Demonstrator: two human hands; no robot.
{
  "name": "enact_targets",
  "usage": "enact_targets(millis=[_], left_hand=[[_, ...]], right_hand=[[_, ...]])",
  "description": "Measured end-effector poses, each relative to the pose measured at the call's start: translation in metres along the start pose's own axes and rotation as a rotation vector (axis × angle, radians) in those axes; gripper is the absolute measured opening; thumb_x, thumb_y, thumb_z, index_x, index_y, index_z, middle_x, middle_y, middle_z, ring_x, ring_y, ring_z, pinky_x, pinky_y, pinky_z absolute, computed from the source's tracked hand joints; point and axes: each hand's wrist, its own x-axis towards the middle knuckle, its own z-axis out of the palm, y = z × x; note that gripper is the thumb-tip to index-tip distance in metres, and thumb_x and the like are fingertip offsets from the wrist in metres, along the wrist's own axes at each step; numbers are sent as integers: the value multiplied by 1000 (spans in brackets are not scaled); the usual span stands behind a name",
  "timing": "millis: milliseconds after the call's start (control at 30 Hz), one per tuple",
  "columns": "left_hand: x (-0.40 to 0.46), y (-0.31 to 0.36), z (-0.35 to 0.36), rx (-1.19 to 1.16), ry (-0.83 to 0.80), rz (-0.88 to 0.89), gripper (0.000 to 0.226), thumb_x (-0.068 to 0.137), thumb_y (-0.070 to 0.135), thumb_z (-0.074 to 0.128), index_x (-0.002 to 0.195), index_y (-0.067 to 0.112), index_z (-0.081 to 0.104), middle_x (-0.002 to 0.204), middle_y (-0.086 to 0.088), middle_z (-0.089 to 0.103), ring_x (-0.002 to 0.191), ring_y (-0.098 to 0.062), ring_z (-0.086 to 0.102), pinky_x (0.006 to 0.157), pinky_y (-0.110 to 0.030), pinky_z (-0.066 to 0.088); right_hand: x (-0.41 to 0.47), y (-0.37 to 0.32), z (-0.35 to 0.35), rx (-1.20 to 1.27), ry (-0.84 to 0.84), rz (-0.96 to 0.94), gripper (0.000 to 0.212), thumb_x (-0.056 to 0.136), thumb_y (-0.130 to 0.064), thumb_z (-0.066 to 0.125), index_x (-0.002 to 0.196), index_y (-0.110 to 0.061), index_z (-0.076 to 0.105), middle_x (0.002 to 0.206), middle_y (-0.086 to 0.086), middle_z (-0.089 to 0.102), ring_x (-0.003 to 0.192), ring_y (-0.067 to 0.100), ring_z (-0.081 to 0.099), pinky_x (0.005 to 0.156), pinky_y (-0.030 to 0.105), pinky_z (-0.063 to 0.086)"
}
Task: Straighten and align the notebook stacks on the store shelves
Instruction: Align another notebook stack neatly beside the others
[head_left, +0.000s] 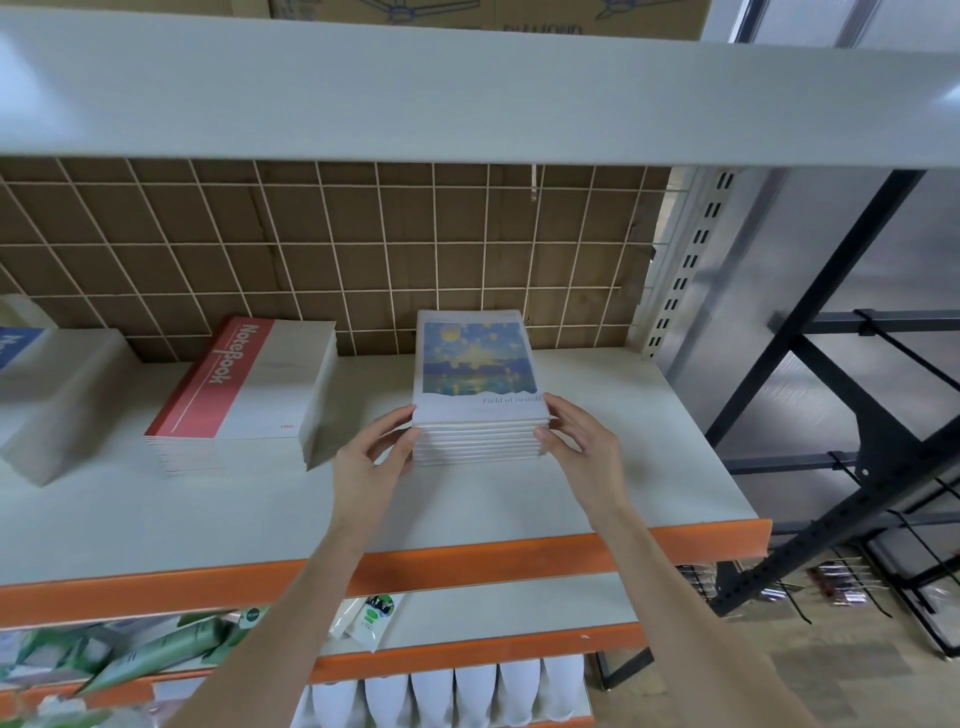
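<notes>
White laminate shelf with an orange front edge (467, 564) carries your stack of blue-and-yellow painted-cover notebooks (478, 384) toward its right end. Your left hand (376, 457) and right hand (582, 441) grip the stack's near corners.

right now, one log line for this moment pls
step: squaring stack | left hand: on painted-cover stack, left corner | right hand: on right corner | red stack: untouched

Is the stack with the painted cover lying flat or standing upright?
Lying flat. The painted-cover stack rests on the shelf, cover up, page edges toward the camera, with the left hand and right hand at its near corners.
</notes>
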Motion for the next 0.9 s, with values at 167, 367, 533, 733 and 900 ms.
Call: enact_targets(millis=[167,367,533,733,900], left_hand=[[-1,1,0,-3,-7,7,29,86,11,65,100,35,66,109,7,68,98,-13,66,72,-24,58],[-3,2,0,27,-6,19,26,88,10,63,106,28,65,113,4,66,101,-14,65,73,-24,58],[-9,14,-9,251,-88,78,33,92,3,56,122,15,57,120,3,60,99,-11,62,77,-6,47],[-41,34,-74,445,-4,151,32,92,8,57,117,29,57,115,11,62,104,-2,59,91,-15,47],[-51,56,-136,1040,-13,273,38,94,19,55,131,24,53,131,7,55,113,-15,57,86,-31,47]], right_hand=[[1,1,1,-13,0,1,44,84,-7,69,107,-44,62,103,-20,69,95,7,65,81,26,54],[-1,-1,1,-14,-9,-10,43,84,-6,68,107,-41,63,106,-15,69,94,10,64,75,27,56],[-4,-6,-3,19,26,50,36,88,-10,64,122,-22,60,113,-10,64,100,4,62,71,12,51],[-7,-56,20,-129,160,-172,35,94,-29,58,127,-17,56,126,-8,58,114,3,52,96,19,41],[-25,-102,106,-365,-219,-415,46,92,-19,61,136,-14,48,139,1,49,130,13,44,108,30,32]])
